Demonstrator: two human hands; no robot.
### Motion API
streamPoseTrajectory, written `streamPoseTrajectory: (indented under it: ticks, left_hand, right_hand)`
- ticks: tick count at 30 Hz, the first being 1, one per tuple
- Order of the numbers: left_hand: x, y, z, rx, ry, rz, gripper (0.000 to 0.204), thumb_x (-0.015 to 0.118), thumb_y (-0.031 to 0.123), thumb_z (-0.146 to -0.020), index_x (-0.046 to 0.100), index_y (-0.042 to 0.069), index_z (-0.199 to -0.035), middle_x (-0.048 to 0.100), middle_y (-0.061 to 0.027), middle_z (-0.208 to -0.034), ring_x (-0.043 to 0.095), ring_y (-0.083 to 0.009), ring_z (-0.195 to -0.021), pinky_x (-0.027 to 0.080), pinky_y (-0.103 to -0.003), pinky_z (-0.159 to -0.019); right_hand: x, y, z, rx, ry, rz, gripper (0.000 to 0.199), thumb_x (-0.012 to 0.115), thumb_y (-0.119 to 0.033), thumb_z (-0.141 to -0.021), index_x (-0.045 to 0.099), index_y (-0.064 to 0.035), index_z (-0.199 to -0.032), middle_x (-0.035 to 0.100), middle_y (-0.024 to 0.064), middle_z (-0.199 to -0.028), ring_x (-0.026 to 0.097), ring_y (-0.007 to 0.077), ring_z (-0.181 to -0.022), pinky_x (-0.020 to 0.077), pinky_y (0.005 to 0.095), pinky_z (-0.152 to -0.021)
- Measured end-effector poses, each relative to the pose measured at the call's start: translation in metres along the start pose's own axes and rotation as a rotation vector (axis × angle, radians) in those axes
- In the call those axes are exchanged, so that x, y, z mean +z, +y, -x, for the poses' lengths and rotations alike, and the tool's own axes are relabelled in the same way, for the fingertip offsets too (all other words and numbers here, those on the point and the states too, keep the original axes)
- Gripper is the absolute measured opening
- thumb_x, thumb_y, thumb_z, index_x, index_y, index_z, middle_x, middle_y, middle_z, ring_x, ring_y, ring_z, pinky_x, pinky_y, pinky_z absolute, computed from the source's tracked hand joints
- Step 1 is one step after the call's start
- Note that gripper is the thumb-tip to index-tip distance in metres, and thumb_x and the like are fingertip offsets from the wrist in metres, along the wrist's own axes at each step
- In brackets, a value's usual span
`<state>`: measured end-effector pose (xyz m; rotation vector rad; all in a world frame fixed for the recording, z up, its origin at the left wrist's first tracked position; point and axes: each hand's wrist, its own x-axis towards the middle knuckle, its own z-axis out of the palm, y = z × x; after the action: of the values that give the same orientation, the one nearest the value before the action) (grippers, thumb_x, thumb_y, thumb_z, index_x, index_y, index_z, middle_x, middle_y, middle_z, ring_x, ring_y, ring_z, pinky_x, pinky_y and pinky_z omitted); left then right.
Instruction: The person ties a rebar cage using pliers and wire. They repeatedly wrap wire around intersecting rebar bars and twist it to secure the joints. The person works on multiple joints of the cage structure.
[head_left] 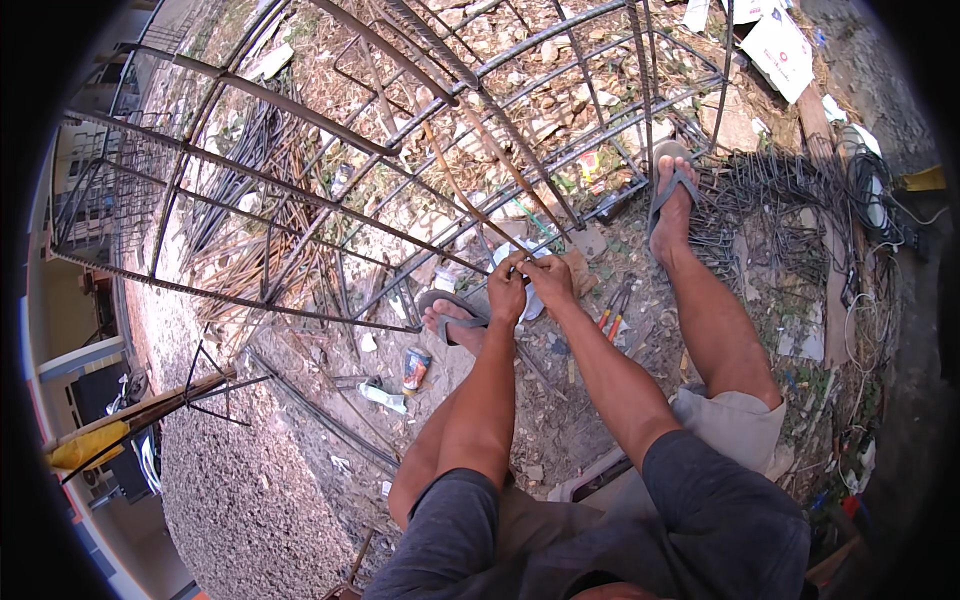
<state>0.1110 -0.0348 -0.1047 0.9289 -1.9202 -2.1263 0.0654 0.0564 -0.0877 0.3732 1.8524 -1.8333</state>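
My left hand (507, 290) and my right hand (549, 284) meet between my feet, both closed in a pinch. Their fingertips touch near the lower end of a thin rusty rod (455, 190), beside a bar of the steel rebar cage (330, 205). Whatever lies between the fingers is too small to make out. The cage, made of long ribbed bars and square stirrups, stretches from in front of me to the far left. On the ground just right of my right wrist is a pair of pliers or cutters (612, 318) with orange handles.
A crushed can (416, 370) and a pale wrapper (383, 397) lie left of my legs. Bundled thin rods (265, 150) rest on rubble beyond the cage. Bent steel pieces (765, 200) pile up by my right foot, near a wooden plank (835, 280). Gravel (240, 490) spreads at lower left.
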Motion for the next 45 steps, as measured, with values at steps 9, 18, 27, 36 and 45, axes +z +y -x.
streamPoseTrajectory:
  ticks: [9,18,27,36,45]
  left_hand:
    - [0.013,-0.001,0.037,0.242,0.336,-0.309,0.031,0.048,-0.002,-0.095,0.062,0.001,-0.123,0.063,-0.0211,-0.123,0.07,-0.0234,-0.093,0.054,-0.037,-0.08]
    - [0.032,-0.001,0.009,-0.504,0.284,0.449,0.027,0.057,0.029,-0.1,0.061,0.005,-0.113,0.066,-0.0078,-0.102,0.066,-0.0212,-0.076,0.051,-0.032,-0.062]
    - [0.037,-0.013,-0.009,-0.647,0.287,0.721,0.03,0.057,0.035,-0.101,0.059,0.008,-0.114,0.06,-0.0038,-0.104,0.058,-0.0215,-0.085,0.054,-0.035,-0.07]
    - [0.034,-0.003,-0.025,-0.847,-0.083,0.867,0.038,0.04,0.041,-0.105,0.053,0.017,-0.132,0.066,-0.0036,-0.113,0.06,-0.0181,-0.089,0.052,-0.04,-0.081]
    - [0.029,0.008,-0.023,-0.844,0.156,0.712,0.024,0.045,0.031,-0.103,0.056,0.013,-0.115,0.069,-0.0056,-0.116,0.063,-0.0161,-0.087,0.053,-0.033,-0.076]
  right_hand:
    - [-0.008,-0.001,0.006,-0.17,0.047,0.557,0.019,0.067,-0.018,-0.084,0.071,-0.0019,-0.093,0.071,0.0134,-0.082,0.069,0.0252,-0.076,0.0527,0.0366,-0.071]
    - [-0.022,0.014,-0.003,-0.245,0.004,0.487,0.016,0.066,-0.012,-0.088,0.07,-0.0004,-0.098,0.07,0.0134,-0.088,0.068,0.0244,-0.083,0.0517,0.0362,-0.075]
    - [-0.043,-0.015,-0.018,-0.024,-0.234,0.494,0.013,0.067,-0.012,-0.089,0.07,-0.0002,-0.092,0.07,0.0099,-0.084,0.065,0.0178,-0.078,0.051,0.0345,-0.072]
    - [-0.041,0.018,-0.019,-0.117,-0.232,0.42,0.015,0.064,-0.017,-0.092,0.064,-0.0022,-0.096,0.068,0.0128,-0.085,0.067,0.0252,-0.081,0.051,0.0395,-0.073]
    - [-0.045,-0.025,-0.017,-0.141,-0.143,0.817,0.011,0.062,-0.015,-0.091,0.064,-0.0054,-0.096,0.066,0.0177,-0.1,0.065,0.0358,-0.094,0.0496,0.0457,-0.081]
